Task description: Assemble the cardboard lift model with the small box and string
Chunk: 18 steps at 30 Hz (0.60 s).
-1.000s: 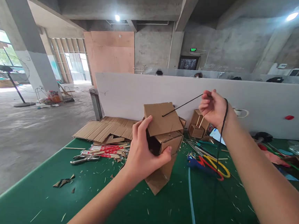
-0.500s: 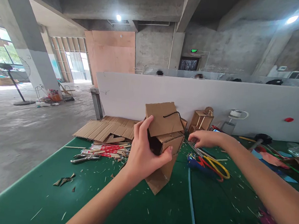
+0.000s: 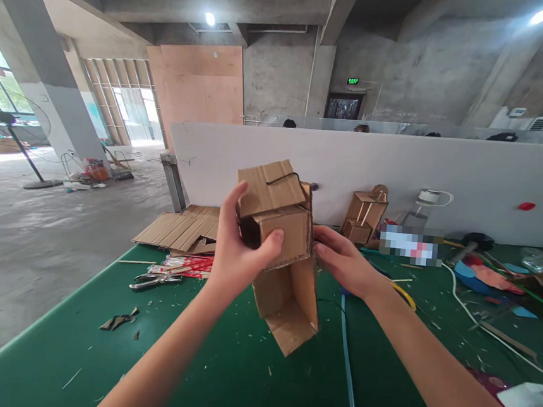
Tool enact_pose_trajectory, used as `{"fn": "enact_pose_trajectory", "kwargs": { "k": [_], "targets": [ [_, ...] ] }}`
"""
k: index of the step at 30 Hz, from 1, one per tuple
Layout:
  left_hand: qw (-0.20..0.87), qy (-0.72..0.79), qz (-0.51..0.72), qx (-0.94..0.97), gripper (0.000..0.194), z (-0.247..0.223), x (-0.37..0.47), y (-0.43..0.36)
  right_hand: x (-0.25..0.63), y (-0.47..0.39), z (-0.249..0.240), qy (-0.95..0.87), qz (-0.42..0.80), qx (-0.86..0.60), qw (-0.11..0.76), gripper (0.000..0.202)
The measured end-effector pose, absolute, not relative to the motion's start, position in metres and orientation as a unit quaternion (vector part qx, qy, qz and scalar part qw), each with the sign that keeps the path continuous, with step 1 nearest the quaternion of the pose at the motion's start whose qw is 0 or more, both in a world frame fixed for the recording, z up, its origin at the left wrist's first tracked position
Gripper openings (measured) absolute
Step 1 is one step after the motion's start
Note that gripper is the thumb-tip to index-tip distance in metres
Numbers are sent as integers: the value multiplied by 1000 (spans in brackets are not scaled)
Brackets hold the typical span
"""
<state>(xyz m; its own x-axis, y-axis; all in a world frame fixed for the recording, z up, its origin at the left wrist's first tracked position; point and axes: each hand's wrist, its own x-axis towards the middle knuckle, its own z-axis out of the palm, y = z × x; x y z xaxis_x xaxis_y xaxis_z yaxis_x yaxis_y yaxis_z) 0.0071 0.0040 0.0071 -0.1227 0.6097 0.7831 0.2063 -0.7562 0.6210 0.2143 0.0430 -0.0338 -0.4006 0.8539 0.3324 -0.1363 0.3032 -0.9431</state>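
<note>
My left hand [image 3: 242, 242] grips a brown cardboard box [image 3: 285, 236], fingers behind its upper part and thumb on the front. This box has a tilted flap [image 3: 272, 194] on top with a thin black cord [image 3: 283, 178] coming out of it. Its lower part is open toward me, and it is held up over the green table. My right hand [image 3: 345, 264] meets the box's right edge, thumb and fingers drawn together. What lies between those fingertips, if anything, is hidden.
Pliers [image 3: 155, 279] and red-and-white wrapped sticks [image 3: 190, 265] lie left, before flat cardboard sheets [image 3: 174, 227]. A smaller cardboard structure [image 3: 365, 215] stands by the white partition [image 3: 237, 162]. A blue strip [image 3: 347, 362] crosses the green table [image 3: 218, 376]. A glue gun [image 3: 474, 246] lies right.
My left hand has carried the box left and slightly up, turning it. My right hand has come from above the tools on the table to the box's right side.
</note>
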Motion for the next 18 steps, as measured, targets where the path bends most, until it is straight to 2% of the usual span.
{"fn": "enact_pose_trajectory", "kwargs": {
  "k": [3,8,14,18],
  "targets": [
    [183,324,690,621,73,13,-2,8,212,40,-51,-638,538,-284,471,33],
    [147,332,712,600,72,14,-22,22,212,31,-74,-582,603,-327,436,33],
    [104,340,716,600,66,16,-36,32,218,32,-98,-568,590,-370,438,58],
    [103,324,740,580,60,22,-39,34,217,33,-115,-611,567,-392,388,67]
  ]
}}
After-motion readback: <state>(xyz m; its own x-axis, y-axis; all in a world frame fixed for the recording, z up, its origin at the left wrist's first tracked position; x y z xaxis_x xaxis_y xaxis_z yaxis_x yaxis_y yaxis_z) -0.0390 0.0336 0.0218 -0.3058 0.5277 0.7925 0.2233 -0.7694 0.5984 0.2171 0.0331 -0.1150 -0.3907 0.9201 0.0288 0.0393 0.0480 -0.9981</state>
